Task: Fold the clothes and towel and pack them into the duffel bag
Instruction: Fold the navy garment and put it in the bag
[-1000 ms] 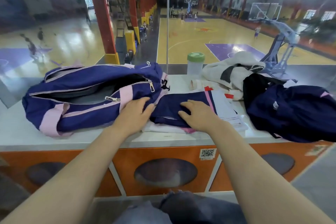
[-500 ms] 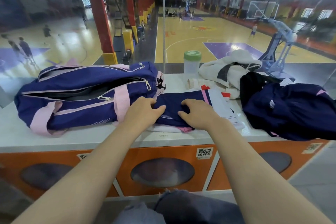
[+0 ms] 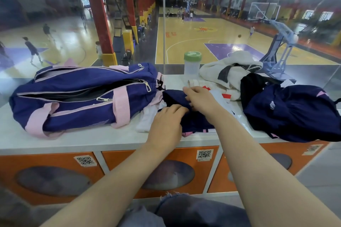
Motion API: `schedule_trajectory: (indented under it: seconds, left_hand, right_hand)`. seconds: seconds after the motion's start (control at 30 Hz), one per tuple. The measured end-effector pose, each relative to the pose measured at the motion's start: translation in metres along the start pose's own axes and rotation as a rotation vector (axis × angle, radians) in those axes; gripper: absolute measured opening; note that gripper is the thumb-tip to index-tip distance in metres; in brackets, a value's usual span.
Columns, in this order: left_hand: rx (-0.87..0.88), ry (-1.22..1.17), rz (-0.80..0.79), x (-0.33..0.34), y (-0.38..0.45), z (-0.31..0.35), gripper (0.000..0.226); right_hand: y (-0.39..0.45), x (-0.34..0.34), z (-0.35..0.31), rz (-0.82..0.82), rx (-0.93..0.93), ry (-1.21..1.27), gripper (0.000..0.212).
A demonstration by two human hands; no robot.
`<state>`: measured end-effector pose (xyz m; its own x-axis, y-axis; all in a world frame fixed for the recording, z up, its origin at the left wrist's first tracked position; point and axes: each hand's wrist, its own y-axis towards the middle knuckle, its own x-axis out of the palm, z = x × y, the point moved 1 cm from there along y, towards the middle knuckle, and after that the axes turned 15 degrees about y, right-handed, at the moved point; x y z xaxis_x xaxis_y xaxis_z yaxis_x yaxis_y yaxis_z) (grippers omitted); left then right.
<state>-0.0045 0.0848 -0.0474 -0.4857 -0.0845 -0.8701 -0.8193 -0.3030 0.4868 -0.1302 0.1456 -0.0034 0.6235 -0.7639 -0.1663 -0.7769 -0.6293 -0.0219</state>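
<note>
A navy and pink duffel bag (image 3: 77, 97) lies on the left of the white counter (image 3: 73, 140) with its top zip open. Just right of it a navy garment with pink trim (image 3: 195, 121) lies on a white garment (image 3: 147, 120). My left hand (image 3: 166, 121) rests on the navy garment's near left part, fingers bent onto the cloth. My right hand (image 3: 201, 99) pinches a fold of the same garment and lifts it slightly. A white towel (image 3: 230, 68) is heaped at the back right. A crumpled navy garment (image 3: 291, 112) lies at the far right.
A clear bottle with a green lid (image 3: 192, 62) stands at the counter's back edge against a glass pane. A black cloth (image 3: 254, 84) sits between towel and navy heap. Orange locker fronts (image 3: 118, 160) run below the counter. A basketball court lies beyond the glass.
Both hands lay flat on the folded navy garment before. Now my right hand has moved back and pinched up its far edge, and my left hand has shifted right onto the cloth.
</note>
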Motion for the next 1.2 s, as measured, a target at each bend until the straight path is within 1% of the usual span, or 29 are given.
schedule_trajectory:
  seconds: [0.07,0.17,0.2,0.27,0.3,0.33,0.4,0.43,0.47,0.5,0.57,0.6,0.63,0.7,0.73,0.77,0.83,0.87,0.9,0.93,0.97,1.0,1.07,1.1,1.17,1.2]
  left_hand:
    - [0.037,0.018,0.010,0.003,0.000,0.000,0.050]
    - [0.087,0.016,-0.009,0.004,-0.001,-0.001,0.054]
    - [0.094,0.010,-0.009,0.004,-0.001,-0.001,0.056]
    - [0.085,-0.007,-0.010,0.005,-0.002,-0.002,0.055]
    - [0.074,-0.021,0.002,0.006,-0.002,-0.003,0.051]
    - [0.059,-0.041,0.025,0.008,-0.002,-0.004,0.048]
    - [-0.010,-0.126,0.059,0.009,-0.002,-0.007,0.044]
    - [-0.073,-0.199,0.058,0.008,-0.003,-0.009,0.042]
    - [-0.153,-0.282,0.060,0.006,-0.004,-0.012,0.039]
    - [-0.244,-0.364,0.070,0.003,-0.004,-0.014,0.033]
    - [-0.426,-0.462,0.103,-0.002,-0.003,-0.020,0.022]
    - [-0.500,-0.460,0.112,-0.003,-0.002,-0.023,0.023]
    - [-0.556,-0.455,0.103,-0.004,0.000,-0.025,0.030]
    - [-0.620,-0.514,0.028,-0.005,0.005,-0.029,0.054]
    - [-0.637,-0.564,-0.027,-0.006,0.007,-0.031,0.063]
    - [-0.643,-0.603,-0.076,-0.007,0.009,-0.032,0.066]
    - [-0.624,-0.633,-0.109,-0.008,0.011,-0.036,0.054]
    - [-0.610,-0.628,-0.095,-0.009,0.011,-0.036,0.045]
    - [-0.591,-0.617,-0.076,-0.012,0.012,-0.035,0.038]
    - [-0.568,-0.599,-0.060,-0.016,0.013,-0.033,0.034]
    - [-0.539,-0.573,-0.043,-0.021,0.015,-0.031,0.033]
    - [-0.503,-0.536,-0.018,-0.028,0.018,-0.029,0.032]
    - [-0.413,-0.418,0.041,-0.042,0.027,-0.025,0.031]
    - [-0.368,-0.345,0.070,-0.047,0.032,-0.024,0.031]
    - [-0.296,-0.193,0.112,-0.051,0.041,-0.016,0.033]
    - [-0.258,-0.131,0.117,-0.052,0.044,-0.009,0.037]
  right_hand:
    - [0.005,0.004,0.001,-0.003,0.049,-0.033,0.054]
    - [0.014,0.011,0.001,-0.066,-0.022,-0.151,0.074]
    - [0.017,0.013,-0.001,-0.101,-0.054,-0.212,0.079]
    - [0.025,0.020,-0.005,-0.178,-0.095,-0.410,0.087]
    - [0.030,0.024,-0.009,-0.210,-0.111,-0.539,0.086]
    - [0.035,0.028,-0.013,-0.241,-0.133,-0.669,0.079]
    - [0.043,0.034,-0.023,-0.316,-0.209,-0.886,0.052]
    - [0.047,0.036,-0.028,-0.339,-0.242,-0.953,0.041]
    - [0.049,0.036,-0.033,-0.336,-0.260,-0.987,0.035]
    - [0.052,0.035,-0.037,-0.313,-0.270,-0.984,0.030]
    - [0.054,0.031,-0.047,-0.250,-0.264,-0.883,0.023]
    - [0.053,0.028,-0.051,-0.233,-0.243,-0.798,0.027]
    - [0.052,0.026,-0.054,-0.233,-0.216,-0.702,0.033]
    - [0.049,0.022,-0.059,-0.239,-0.166,-0.552,0.041]
    - [0.049,0.020,-0.060,-0.238,-0.140,-0.508,0.041]
    - [0.052,0.018,-0.060,-0.233,-0.111,-0.463,0.038]
    - [0.054,0.014,-0.062,-0.209,-0.056,-0.369,0.030]
    - [0.054,0.012,-0.064,-0.193,-0.027,-0.337,0.033]
    - [0.055,0.010,-0.065,-0.179,-0.004,-0.320,0.041]
    - [0.056,0.007,-0.067,-0.165,0.012,-0.315,0.049]
    - [0.057,0.003,-0.068,-0.157,0.018,-0.306,0.051]
    - [0.056,0.000,-0.070,-0.164,0.022,-0.289,0.045]
    - [0.057,-0.010,-0.073,-0.197,0.034,-0.201,0.017]
    - [0.058,-0.015,-0.074,-0.213,0.050,-0.152,0.008]
    - [0.060,-0.028,-0.074,-0.223,0.101,-0.115,0.019]
    - [0.059,-0.034,-0.073,-0.212,0.108,-0.149,0.022]
